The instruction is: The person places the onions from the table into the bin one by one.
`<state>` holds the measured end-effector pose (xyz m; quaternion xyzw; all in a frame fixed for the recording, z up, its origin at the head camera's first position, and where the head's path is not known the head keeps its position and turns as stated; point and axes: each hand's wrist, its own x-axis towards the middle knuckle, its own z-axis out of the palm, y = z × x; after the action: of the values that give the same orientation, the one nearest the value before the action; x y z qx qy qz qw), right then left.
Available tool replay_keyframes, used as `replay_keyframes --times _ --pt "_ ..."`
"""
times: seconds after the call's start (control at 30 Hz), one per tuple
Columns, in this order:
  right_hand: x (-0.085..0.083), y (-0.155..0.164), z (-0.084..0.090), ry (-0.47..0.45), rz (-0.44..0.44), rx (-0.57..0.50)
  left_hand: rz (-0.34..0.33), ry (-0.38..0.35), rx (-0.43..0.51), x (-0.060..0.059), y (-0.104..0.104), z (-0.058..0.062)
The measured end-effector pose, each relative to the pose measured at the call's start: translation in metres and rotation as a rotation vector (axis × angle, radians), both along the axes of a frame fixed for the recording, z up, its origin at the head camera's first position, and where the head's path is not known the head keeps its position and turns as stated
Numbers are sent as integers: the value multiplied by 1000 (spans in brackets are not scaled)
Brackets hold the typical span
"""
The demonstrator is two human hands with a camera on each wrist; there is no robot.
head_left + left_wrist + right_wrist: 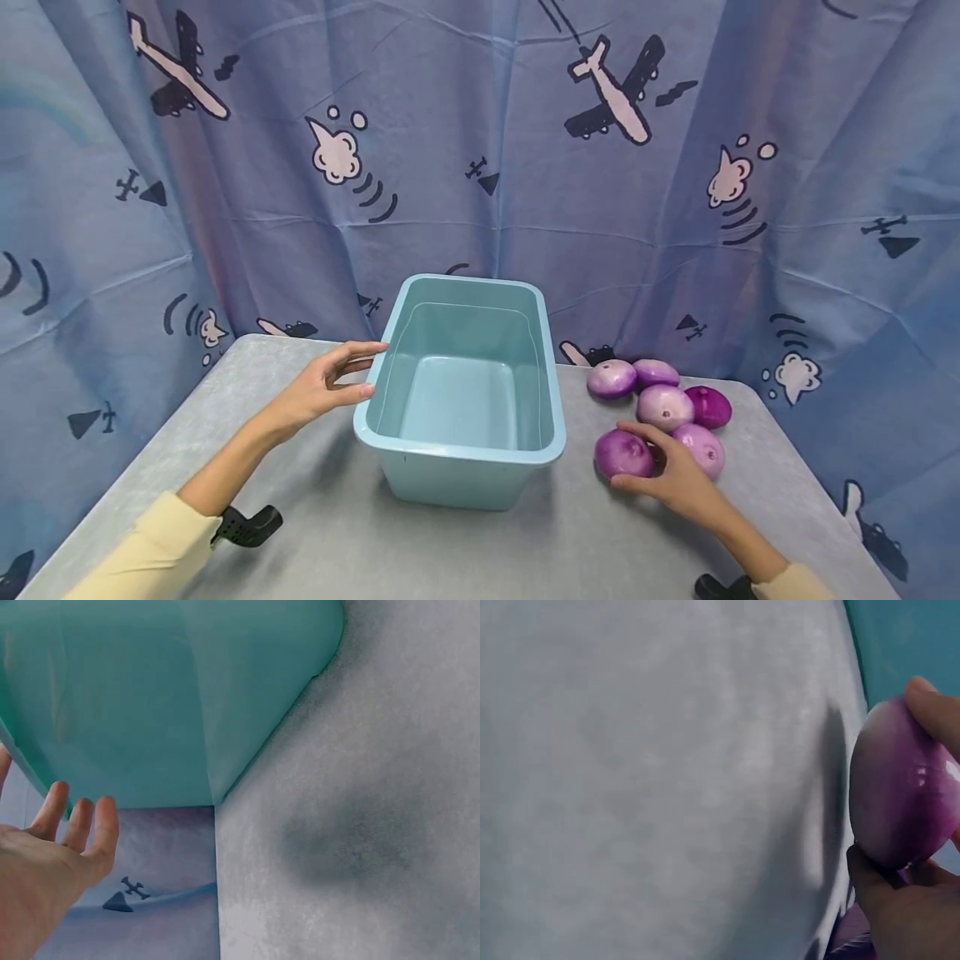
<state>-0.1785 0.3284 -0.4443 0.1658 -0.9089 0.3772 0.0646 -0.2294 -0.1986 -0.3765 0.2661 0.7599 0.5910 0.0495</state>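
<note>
Purple onion [624,452], the round glossy one nearest the pale blue plastic tub [465,392], is on the grey felt-like desk [315,533] with the right hand [675,475] and its fingers curled round it. Left hand [318,390] rests open-fingered against the tub's side. Slick skin, so I reckon it could slip and roll off. Behind it all hangs a blue curtain with airplane prints [480,150].

Right hand [675,475] curls around the nearest purple onion [623,452] on the grey table [315,533]; left hand [322,387] rests open against the blue bin [465,475].
</note>
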Motion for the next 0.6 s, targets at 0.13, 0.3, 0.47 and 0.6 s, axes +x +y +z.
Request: replay_keyframes --times 0.13,0.3,0.47,0.6 --pt "-4 2 11 4 -2 -33 -2 -3 -6 -1 0 1" --pt "-7 2 35 -14 25 -99 6 -9 -8 1 0 2" --pt "-10 8 60 -13 32 -132 0 -39 -1 0 2 3" --pt "-15 10 76 -6 64 -191 -12 -60 1 -2 3 5"
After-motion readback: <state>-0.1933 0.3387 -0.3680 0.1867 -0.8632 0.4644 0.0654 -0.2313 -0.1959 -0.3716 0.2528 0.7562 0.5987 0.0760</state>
